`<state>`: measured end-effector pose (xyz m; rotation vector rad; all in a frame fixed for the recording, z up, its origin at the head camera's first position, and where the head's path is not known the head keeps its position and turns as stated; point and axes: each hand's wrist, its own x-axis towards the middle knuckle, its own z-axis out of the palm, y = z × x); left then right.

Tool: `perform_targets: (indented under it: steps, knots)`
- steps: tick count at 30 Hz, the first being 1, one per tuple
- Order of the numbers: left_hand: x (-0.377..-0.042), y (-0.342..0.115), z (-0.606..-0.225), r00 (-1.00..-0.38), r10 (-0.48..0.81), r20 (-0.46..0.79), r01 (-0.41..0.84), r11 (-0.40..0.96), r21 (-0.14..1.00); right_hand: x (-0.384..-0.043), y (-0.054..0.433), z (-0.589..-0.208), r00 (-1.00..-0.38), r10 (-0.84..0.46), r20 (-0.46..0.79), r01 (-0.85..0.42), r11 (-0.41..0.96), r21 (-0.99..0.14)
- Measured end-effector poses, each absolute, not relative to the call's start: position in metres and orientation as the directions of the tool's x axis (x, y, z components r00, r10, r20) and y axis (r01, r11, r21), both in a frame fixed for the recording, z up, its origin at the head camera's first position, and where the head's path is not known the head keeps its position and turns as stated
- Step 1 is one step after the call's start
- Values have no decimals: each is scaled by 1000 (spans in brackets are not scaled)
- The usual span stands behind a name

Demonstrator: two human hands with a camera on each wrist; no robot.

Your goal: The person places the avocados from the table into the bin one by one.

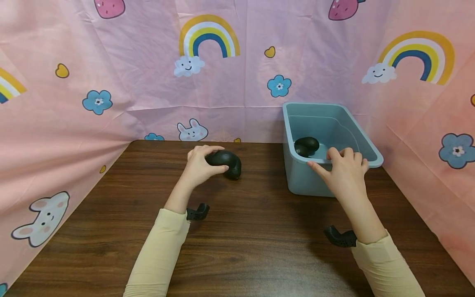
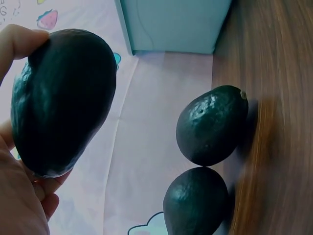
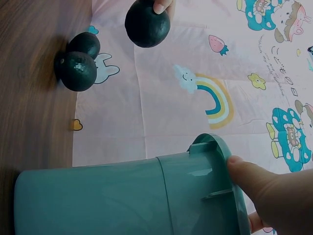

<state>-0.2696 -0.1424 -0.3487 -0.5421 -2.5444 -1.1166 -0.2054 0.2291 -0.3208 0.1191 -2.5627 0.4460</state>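
Pale sleeves (image 1: pixel 157 251), cut off at the bottom edge; black mount (image 1: pixel 198 211) at each wrist. Brown wood surface (image 1: pixel 252 231) under everything.

Left hand (image 1: pixel 200 164): fingers and thumb curled round one avocado (image 2: pixel 63 103), spread about as wide as the fruit, holding it above the surface. Two loose avocados (image 2: pixel 212 126) on the surface below it, just beside each other; lower one cut off in left wrist view. In head view the held avocado overlaps them, so only part shows.

Right hand (image 1: pixel 346 171): grips near rim of blue-grey bin (image 1: pixel 308 179), thumb outside, fingers bent over into it. Bin upright on the surface, right side. Inside: two dark avocados (image 1: pixel 307 144), toward the near left, one overlapping the other. Near wall and right hand hide part of the bin floor; bin cut off in both wrist views.

Back: pink cloth (image 1: pixel 152 53) with rainbows, flowers, rabbits. Small script on it in right wrist view, sideways, can't read. No brand or label legible.
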Motion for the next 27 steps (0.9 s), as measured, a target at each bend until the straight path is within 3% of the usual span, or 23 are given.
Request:
perform_targets:
  steps: [27]
  knots:
    - [-268,-114,-340,-874,230,427,475,587,656,-207,230,-323,-858,5,514,-170,940,-294]
